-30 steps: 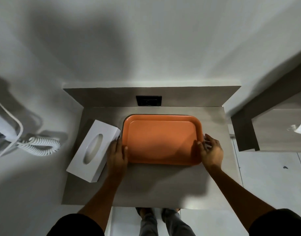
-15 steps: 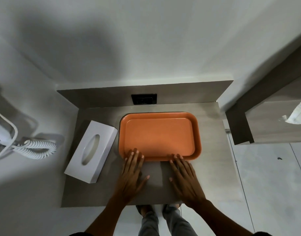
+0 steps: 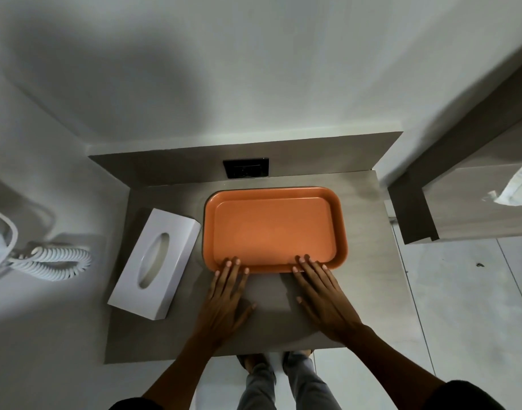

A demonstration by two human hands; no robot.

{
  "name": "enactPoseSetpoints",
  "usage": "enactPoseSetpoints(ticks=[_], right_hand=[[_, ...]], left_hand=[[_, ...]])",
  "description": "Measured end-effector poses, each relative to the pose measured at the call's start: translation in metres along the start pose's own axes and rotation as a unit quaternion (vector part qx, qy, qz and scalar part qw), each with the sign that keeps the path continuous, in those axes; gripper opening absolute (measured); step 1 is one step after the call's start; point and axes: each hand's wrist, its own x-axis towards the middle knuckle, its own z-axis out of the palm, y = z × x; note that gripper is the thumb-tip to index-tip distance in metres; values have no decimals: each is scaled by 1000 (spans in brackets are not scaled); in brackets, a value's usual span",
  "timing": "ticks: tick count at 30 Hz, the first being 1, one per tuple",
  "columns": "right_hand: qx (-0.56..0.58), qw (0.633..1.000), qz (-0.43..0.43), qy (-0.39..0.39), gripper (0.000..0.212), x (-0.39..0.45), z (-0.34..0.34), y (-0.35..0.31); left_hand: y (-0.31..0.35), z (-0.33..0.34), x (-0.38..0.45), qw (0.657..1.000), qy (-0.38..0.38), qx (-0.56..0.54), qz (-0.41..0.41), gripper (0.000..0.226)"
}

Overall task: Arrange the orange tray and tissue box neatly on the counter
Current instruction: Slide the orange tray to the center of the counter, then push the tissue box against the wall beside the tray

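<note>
An empty orange tray (image 3: 273,226) lies flat near the back of the grey counter (image 3: 363,291), roughly centred under a black wall socket. My left hand (image 3: 225,297) and my right hand (image 3: 322,294) lie flat on the counter, fingers spread, their fingertips touching the tray's near rim. Neither hand holds anything. A white tissue box (image 3: 156,263) with an oval opening lies at an angle on the counter's left side, its far corner close to the tray's left edge.
A black socket plate (image 3: 246,168) sits in the counter's raised back panel. A white coiled cord (image 3: 51,261) hangs on the wall at left. A wooden unit (image 3: 461,214) with a white cloth stands at right. My feet show below the counter's front edge.
My hands left the tray's left and right sides and came to its near rim, palms flat on the counter. The tray sits slightly further back. The tissue box has not moved.
</note>
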Motion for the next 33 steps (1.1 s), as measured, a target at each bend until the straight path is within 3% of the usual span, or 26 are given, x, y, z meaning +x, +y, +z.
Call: enactPoseSetpoints(ticks=[17,22,33], right_hand=[[-33,999,-30,-17,77,46,-20,19],[24,999,-27,15,87,50,-22,13],[68,983,-169,15,83,105,-24,-77]], left_hand=[[-12,-10,40,1000,12,23,-13,88],[-13,-16,37,999,36,16,-13,87],[-69,-61,3,976,121,15,-181,83]])
